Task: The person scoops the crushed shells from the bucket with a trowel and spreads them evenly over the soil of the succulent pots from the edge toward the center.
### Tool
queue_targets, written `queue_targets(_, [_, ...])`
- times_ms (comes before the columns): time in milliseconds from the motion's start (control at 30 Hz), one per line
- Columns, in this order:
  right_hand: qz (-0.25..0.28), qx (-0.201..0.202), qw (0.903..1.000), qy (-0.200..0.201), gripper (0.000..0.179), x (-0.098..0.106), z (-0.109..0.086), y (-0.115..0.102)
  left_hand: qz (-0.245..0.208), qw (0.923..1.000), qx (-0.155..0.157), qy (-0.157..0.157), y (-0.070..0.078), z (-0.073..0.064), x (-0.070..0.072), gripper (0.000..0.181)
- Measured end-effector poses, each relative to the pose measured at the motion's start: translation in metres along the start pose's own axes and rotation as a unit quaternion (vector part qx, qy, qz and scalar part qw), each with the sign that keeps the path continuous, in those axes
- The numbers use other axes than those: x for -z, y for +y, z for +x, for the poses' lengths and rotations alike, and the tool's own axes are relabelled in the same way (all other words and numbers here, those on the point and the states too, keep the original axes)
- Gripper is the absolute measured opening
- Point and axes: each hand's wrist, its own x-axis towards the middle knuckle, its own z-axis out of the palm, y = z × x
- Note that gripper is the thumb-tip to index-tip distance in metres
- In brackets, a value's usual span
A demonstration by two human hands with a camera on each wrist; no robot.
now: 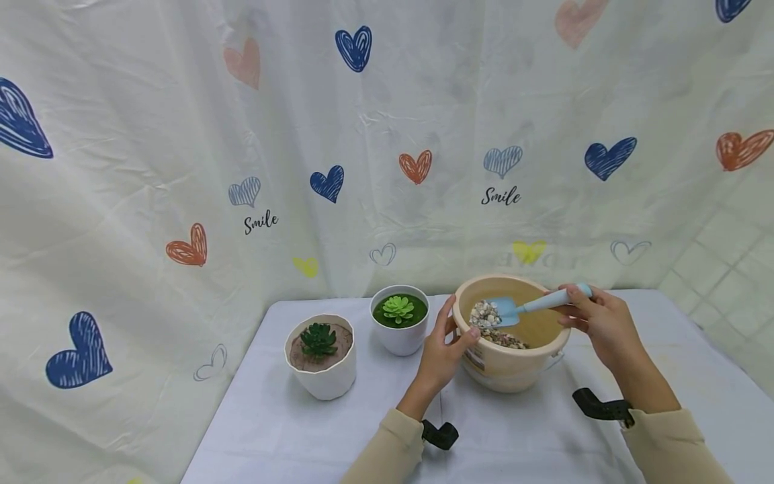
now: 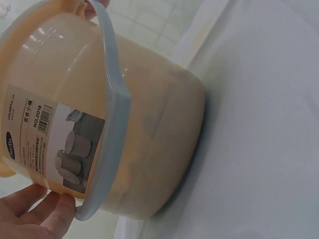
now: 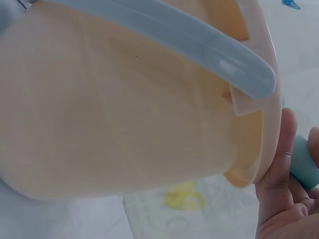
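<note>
A cream plastic bucket [image 1: 504, 380] with a grey-blue handle [image 2: 117, 99] stands on the table, pebbles [image 1: 506, 339] in its bottom. My left hand [image 1: 440, 356] grips its rim on the left side, thumb over the edge. With my right hand [image 1: 601, 323] I hold a light-blue toy shovel [image 1: 547, 300] by its handle. The shovel's blade, heaped with small pebbles, is over the bucket's opening. In the right wrist view, a finger [image 3: 284, 149] of that hand lies at the bucket's rim. A printed label [image 2: 55, 134] shows on the bucket's side in the left wrist view.
Left of the bucket stands a small white pot [image 1: 404, 339] with a light-green succulent [image 1: 398, 308] on green filling. Farther left and nearer is a larger white pot [image 1: 329, 383] with a dark-green succulent [image 1: 318, 339] in brown filling. A heart-printed curtain [image 1: 447, 121] hangs behind the white-covered table [image 1: 290, 437].
</note>
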Motion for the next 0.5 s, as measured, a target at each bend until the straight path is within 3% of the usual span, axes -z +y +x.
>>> queue_targets(500, [0.039,0.006,0.9991,0.015,0.019,-0.0002,-0.0034,0.0019,0.021,0.9997,0.002,-0.009,0.0033,-0.0041,0.0011,0.074])
